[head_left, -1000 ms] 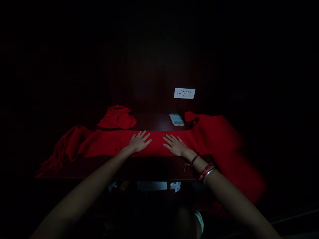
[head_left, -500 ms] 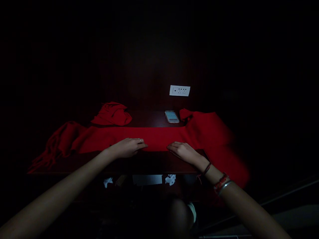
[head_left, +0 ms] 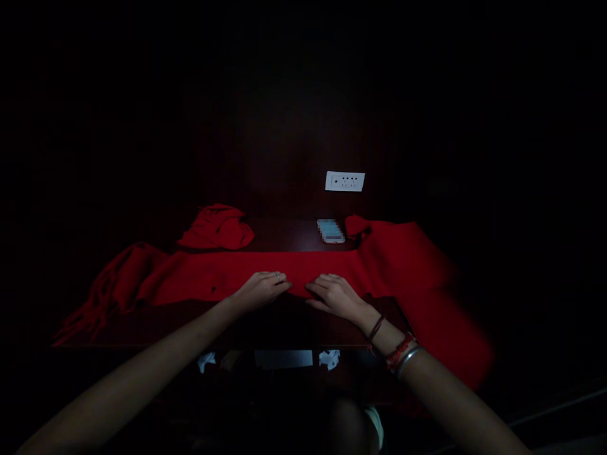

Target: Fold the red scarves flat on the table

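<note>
A red fringed scarf (head_left: pixel 199 268) lies stretched across the dark table, its fringe trailing off to the left. My left hand (head_left: pixel 260 289) is closed at the scarf's near edge, fingertips pressed together on the cloth. Close by on the right, my right hand (head_left: pixel 336 296) rests its fingertips on the same edge, with the thumb apart from the fingers. A narrow strip of scarf shows between the two hands. On the right the cloth spreads wider and hangs over the near table edge, fading into darkness.
A bunched red cloth (head_left: pixel 218 227) sits at the back left. Behind the scarf lies a phone (head_left: pixel 331 231) with a blurred screen, below a white wall socket (head_left: pixel 345 181). Under the tabletop are crumpled white papers (head_left: pixel 329 359) and a pale flat panel (head_left: pixel 283 359).
My hands have come closer together along the near edge. My right thumb has moved apart from its fingers. The whole view has shifted slightly, so things appear lower.
</note>
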The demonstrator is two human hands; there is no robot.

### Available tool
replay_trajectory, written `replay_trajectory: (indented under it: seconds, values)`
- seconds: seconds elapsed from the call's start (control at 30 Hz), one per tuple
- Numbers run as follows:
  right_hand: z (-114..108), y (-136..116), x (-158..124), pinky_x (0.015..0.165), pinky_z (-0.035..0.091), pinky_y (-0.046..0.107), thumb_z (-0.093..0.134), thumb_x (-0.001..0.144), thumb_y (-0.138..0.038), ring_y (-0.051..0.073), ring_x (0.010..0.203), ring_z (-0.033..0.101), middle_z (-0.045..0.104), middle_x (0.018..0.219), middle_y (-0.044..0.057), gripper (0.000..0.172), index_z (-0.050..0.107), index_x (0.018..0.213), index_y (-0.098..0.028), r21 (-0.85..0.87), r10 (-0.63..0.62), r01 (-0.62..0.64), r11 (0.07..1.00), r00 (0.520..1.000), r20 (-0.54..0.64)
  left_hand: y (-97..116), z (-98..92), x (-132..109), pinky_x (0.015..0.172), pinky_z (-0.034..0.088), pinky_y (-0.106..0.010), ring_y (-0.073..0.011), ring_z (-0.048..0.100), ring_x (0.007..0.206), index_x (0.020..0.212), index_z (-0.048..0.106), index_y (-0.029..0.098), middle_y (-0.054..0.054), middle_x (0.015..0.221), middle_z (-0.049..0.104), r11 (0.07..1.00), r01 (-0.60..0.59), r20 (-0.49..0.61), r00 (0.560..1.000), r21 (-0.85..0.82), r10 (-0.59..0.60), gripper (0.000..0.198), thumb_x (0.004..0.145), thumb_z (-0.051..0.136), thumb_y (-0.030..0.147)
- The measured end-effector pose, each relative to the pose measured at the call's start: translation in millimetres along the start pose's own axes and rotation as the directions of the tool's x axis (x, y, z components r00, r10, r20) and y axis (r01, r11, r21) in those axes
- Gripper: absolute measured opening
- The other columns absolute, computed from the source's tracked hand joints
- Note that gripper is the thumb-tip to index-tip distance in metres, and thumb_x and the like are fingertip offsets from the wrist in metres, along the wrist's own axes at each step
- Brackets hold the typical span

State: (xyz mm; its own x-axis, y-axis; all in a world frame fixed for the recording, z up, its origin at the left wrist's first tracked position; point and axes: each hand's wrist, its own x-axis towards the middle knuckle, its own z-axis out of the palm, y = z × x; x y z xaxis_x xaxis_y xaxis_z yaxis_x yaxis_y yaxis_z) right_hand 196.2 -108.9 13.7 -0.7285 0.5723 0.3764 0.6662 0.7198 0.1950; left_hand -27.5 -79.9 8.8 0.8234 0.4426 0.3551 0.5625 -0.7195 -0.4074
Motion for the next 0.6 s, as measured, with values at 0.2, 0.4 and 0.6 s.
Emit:
replay_trajectory:
  seconds: [0.2, 0.4, 0.6]
  values:
    - [2.5, -0.4, -2.1, 0.070, 0.032, 0.028, 0.041, 0.082, -0.028, 0.015, 0.077, 0.049, 0.058, 0.081, 0.005, 0.021, 0.056, 0.092, -0.017, -0.060, 0.000, -0.002, 0.998, 0.999, -0.032, -1.7, 2.6, -1.3, 0.061, 0.038, -0.021, -0.0110, 0.051, 0.069, 0.083, 0.054, 0.018, -0.001, 0.076, 0.055, 0.998, 0.038, -0.055, 0.998, -0.052, -0.041, 0.019, 0.084, 0.037, 0.028]
    - [3.9, 1.6, -2.3, 0.063, 0.029, 0.026, 0.043, 0.082, -0.020, 0.013, 0.068, 0.049, 0.059, 0.075, 0.003, 0.015, 0.056, 0.086, -0.016, -0.112, 0.020, -0.022, 0.993, 1.000, -0.025, -1.9, 1.9, -0.5, 0.059, 0.036, -0.020, -0.0096, 0.049, 0.066, 0.078, 0.054, 0.018, 0.000, 0.074, 0.054, 1.000, 0.009, -0.079, 0.997, -0.022, -0.010, 0.024, 0.086, 0.033, 0.027]
    - [4.1, 3.4, -4.3, 0.059, 0.026, 0.026, 0.039, 0.084, -0.018, 0.012, 0.063, 0.048, 0.058, 0.070, 0.001, 0.017, 0.055, 0.078, -0.017, -0.169, -0.019, 0.012, 0.986, 0.999, -0.040, 1.0, -4.4, 0.2, 0.056, 0.034, -0.022, -0.0102, 0.046, 0.062, 0.070, 0.052, 0.017, 0.000, 0.067, 0.050, 0.998, -0.066, -0.059, 0.996, 0.014, 0.066, 0.023, 0.085, 0.034, 0.020]
